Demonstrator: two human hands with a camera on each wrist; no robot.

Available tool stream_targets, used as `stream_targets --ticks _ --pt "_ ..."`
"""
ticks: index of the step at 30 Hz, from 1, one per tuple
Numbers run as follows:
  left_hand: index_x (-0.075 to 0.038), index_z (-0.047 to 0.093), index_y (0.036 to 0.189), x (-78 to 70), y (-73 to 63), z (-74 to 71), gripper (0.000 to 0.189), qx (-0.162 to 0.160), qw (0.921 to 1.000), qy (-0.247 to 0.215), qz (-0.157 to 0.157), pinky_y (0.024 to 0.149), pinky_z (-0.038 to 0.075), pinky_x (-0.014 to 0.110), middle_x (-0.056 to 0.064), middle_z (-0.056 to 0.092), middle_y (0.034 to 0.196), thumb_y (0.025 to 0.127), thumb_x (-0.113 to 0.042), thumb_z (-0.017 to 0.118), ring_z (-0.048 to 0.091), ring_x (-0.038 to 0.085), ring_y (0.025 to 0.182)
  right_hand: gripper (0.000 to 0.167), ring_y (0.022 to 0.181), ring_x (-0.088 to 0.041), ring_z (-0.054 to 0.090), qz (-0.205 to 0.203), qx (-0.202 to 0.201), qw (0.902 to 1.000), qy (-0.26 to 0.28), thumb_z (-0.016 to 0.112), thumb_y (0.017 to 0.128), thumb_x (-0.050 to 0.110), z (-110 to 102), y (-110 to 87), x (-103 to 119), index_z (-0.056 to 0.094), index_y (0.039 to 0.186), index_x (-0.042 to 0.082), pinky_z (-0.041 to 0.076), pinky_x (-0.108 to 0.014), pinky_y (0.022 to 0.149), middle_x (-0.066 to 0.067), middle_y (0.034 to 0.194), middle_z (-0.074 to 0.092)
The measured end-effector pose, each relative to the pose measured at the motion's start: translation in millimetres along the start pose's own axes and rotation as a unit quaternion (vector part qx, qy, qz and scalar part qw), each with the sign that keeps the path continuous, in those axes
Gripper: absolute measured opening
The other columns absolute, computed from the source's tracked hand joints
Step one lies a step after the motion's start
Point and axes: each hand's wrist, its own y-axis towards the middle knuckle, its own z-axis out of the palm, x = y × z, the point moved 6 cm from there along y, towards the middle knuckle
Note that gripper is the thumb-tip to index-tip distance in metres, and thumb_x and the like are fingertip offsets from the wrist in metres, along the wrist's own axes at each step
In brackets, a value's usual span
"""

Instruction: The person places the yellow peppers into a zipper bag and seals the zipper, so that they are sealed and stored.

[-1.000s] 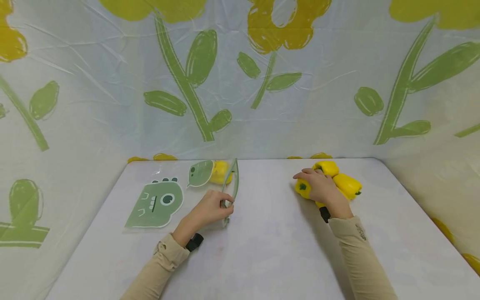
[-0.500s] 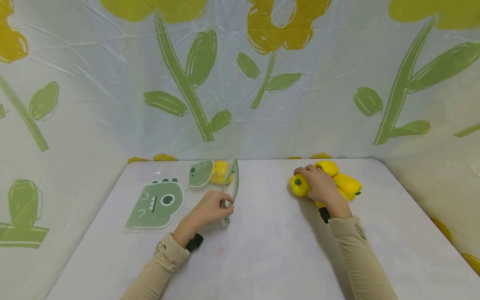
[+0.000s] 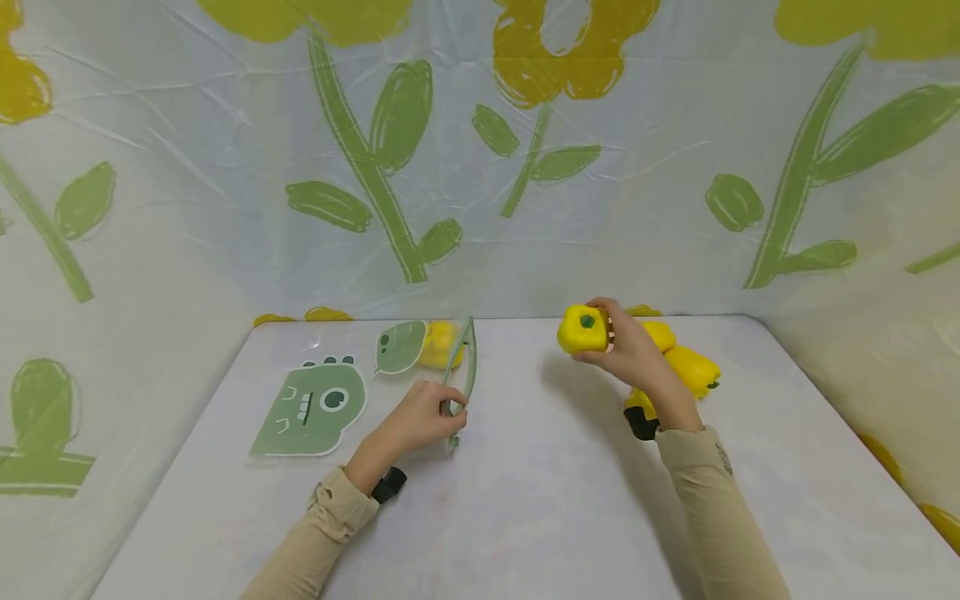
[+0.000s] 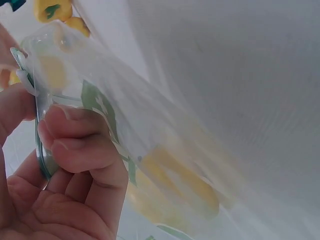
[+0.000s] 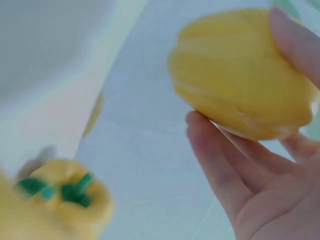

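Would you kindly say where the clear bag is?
In the head view, the clear bag lies on the table's left side, its edge held by the left hand.

White table (image 3: 517,517), top faintly mottled. Pale cloth (image 3: 645,225), visibly creased, rises behind it and along both sides, bearing printed green stems (image 3: 367,158), leaves (image 3: 402,117) and large yellow flowers (image 3: 519,58).

Head view taken from above the table (image 3: 517,517), set farthest back, aimed forward and down; left hand (image 3: 418,414), right hand (image 3: 628,346) and back curtain (image 3: 637,250) covered. Left wrist view shot close, faced past that hand onto a clear bag (image 4: 99,106); bag shared with head view. Right wrist view also close, faced past its hand onto the held yellow pepper (image 5: 237,75); pepper shared with head view.
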Motion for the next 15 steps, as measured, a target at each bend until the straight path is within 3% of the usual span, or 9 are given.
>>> stream_targets --ticks 5,9,12,15 --pt "0.003 0.075 0.101 -0.6 -0.4 -0.8 0.025 -0.004 1.0000 0.001 0.002 0.046 0.038 0.021 -0.007 0.062 0.061 0.083 -0.008 0.063 0.043 0.002 0.047 0.081 0.110 -0.039 0.054 0.007 -0.050 0.9964 0.068 0.081 0.083 0.025 -5.9 11.8 20.5 0.031 0.144 0.007 0.047 -0.051 0.091 -0.023 0.139 0.045" --pt "0.003 0.075 0.102 0.3 0.2 -0.4 0.024 -0.002 1.0000 0.000 -0.001 0.046 0.039 0.021 -0.007 0.062 0.062 0.083 -0.008 0.064 0.044 0.002 0.047 0.080 0.109 -0.035 0.056 0.007 -0.085 0.9880 0.128 0.083 0.081 0.026 -4.5 20.9 36.9 0.034 0.142 0.009 0.049 -0.046 0.090 -0.018 0.136 0.049" --pt "0.003 0.075 0.102 1.2 0.4 0.3 0.024 -0.001 1.0000 -0.001 -0.003 0.046 0.038 0.020 -0.007 0.061 0.061 0.084 -0.008 0.064 0.044 0.002 0.047 0.077 0.111 -0.032 0.056 0.010 -0.097 0.9737 0.206 0.082 0.081 0.021 3.0 26.5 47.3 0.033 0.139 0.009 0.050 -0.039 0.090 -0.015 0.136 0.049" --pt "0.003 0.075 0.102 1.4 0.5 0.9 0.024 -0.001 1.0000 -0.002 0.002 0.046 0.038 0.021 -0.008 0.060 0.060 0.084 -0.008 0.064 0.043 0.002 0.047 0.074 0.114 -0.030 0.055 0.020 -0.093 0.9487 0.302 0.080 0.082 0.013 16.2 31.5 54.7 0.031 0.137 0.008 0.050 -0.034 0.091 -0.015 0.136 0.047"
